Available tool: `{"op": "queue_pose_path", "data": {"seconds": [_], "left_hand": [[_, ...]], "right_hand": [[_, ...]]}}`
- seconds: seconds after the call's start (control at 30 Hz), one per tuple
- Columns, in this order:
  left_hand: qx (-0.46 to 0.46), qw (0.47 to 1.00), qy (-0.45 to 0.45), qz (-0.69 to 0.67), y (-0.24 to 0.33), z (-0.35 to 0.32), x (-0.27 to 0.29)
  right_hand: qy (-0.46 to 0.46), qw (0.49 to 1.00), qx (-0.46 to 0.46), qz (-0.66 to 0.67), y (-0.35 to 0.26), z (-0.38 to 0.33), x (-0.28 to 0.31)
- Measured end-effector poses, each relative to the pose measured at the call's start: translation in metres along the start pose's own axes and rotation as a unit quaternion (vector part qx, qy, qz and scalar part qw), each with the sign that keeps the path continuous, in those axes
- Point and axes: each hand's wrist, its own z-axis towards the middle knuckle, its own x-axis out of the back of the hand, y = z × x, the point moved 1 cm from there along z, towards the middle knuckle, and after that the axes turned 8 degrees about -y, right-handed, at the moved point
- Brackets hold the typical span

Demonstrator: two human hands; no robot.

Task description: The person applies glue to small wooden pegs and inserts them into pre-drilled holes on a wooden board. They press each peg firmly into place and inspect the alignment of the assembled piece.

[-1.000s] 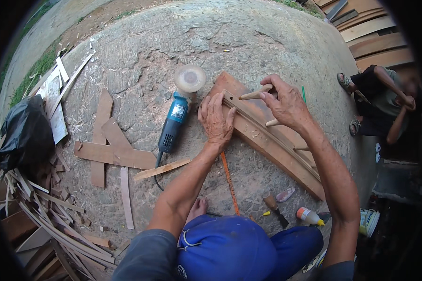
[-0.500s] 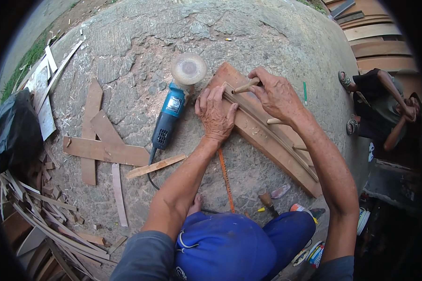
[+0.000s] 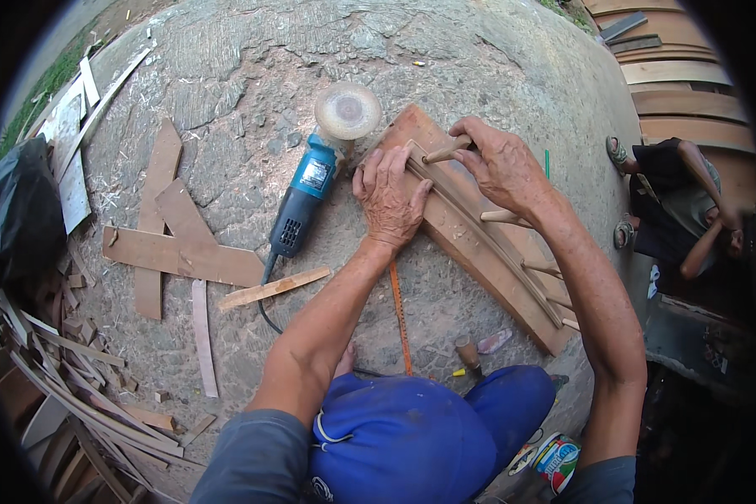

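A wooden spindle (image 3: 447,150) is gripped in my right hand (image 3: 506,165), its tip at a hole near the far end of a narrow wooden rail (image 3: 470,223). That rail lies along a thick wooden plank (image 3: 483,281) set slantwise on the ground. My left hand (image 3: 391,195) lies flat over the far end of the rail and plank, fingers stretched out. Several more spindles (image 3: 506,218) stick out of the rail to the right, partly hidden behind my right forearm.
A blue angle grinder (image 3: 304,195) with a round disc lies left of the plank. Crossed boards (image 3: 155,244) and a heap of scrap strips (image 3: 84,395) lie further left. An orange saw blade (image 3: 401,319) and a wooden-handled tool (image 3: 468,353) are near my knees. A person (image 3: 676,197) sits at the right.
The spindle's tip now sits at the rail's hole, where before it was held just above it. My view has shifted slightly; my left hand stays on the rail.
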Motion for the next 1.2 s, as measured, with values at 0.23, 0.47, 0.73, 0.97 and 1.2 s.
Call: {"op": "queue_pose_path", "data": {"seconds": [0.23,0.47,0.73,0.97,1.2], "left_hand": [[0.003,1.000,0.002,0.000,0.000,0.000,-0.001],[0.007,1.000,0.000,-0.007,0.001,-0.001,0.001],[0.013,1.000,-0.009,-0.023,0.001,-0.001,0.002],[0.011,1.000,-0.001,-0.022,-0.001,0.000,0.002],[0.013,1.000,0.002,-0.021,-0.002,-0.001,0.000]], "right_hand": [[-0.001,0.999,0.035,-0.032,0.000,0.007,0.003],[-0.045,0.995,0.057,-0.063,0.002,0.010,0.009],[-0.071,0.996,-0.024,-0.054,-0.009,0.011,0.011],[-0.079,0.987,0.097,-0.097,-0.016,0.005,0.010],[-0.128,0.966,0.085,-0.208,-0.006,0.010,0.013]]}}
